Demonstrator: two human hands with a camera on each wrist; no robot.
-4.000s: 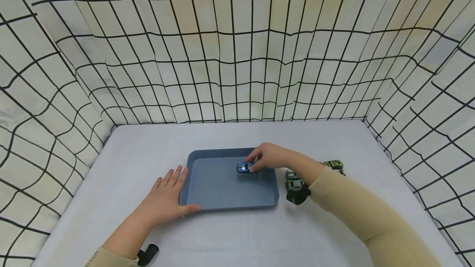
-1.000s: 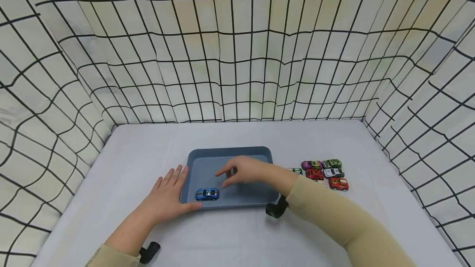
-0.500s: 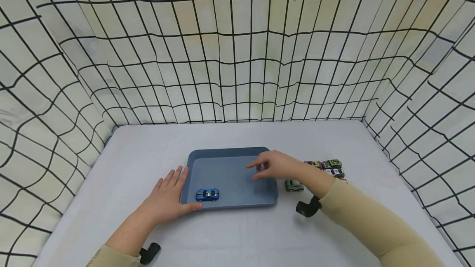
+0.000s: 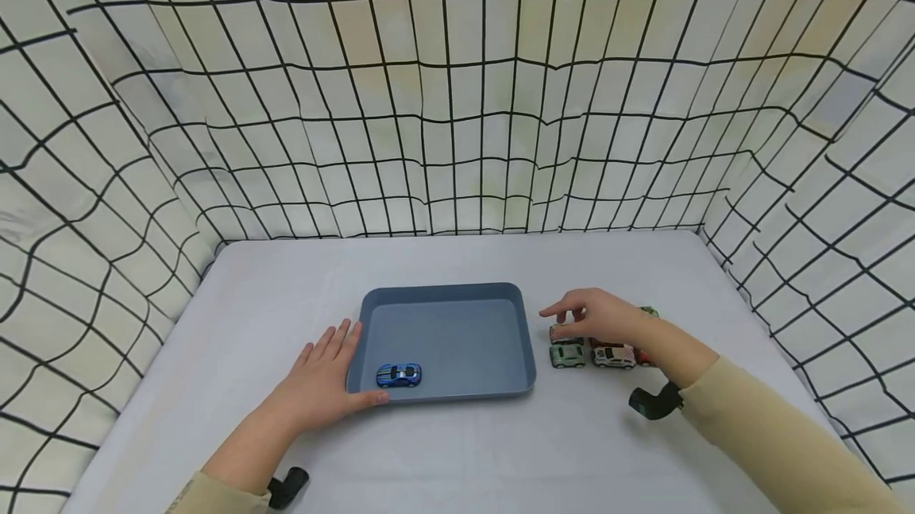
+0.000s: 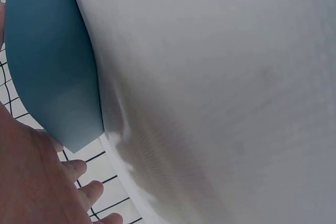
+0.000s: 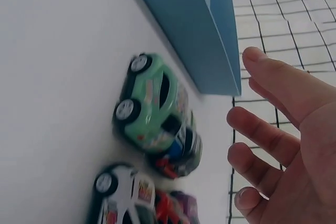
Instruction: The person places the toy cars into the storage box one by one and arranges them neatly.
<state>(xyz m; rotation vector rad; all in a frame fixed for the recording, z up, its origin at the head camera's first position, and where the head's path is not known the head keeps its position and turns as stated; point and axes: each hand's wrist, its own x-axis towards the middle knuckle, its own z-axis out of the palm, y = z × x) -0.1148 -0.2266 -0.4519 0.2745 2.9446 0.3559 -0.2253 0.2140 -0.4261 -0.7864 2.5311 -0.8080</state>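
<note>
A blue toy car point(image 4: 399, 375) sits in the near left corner of the blue-grey tray point(image 4: 472, 343). My left hand point(image 4: 322, 387) rests at the tray's left end, fingers spread, thumb along the near rim. Above the group of toy cars right of the tray, my right hand point(image 4: 600, 315) hovers with bent fingers and holds nothing. Below it are a pale green toy car point(image 4: 568, 356) and a white patterned toy car point(image 4: 613, 356). In the right wrist view the green car point(image 6: 152, 103) stands apart from the fingers. My hand and forearm partly hide the other cars.
A white cloth covers the table point(image 4: 457, 450). Black-lined white grid sheets point(image 4: 457, 101) enclose the back and both sides. A red toy car point(image 4: 644, 358) shows partly beneath the right forearm.
The blue car, earlier pinched in my right hand over the tray, now lies in its near left corner, released. My right hand has since moved right to the other cars. The left hand stays put.
</note>
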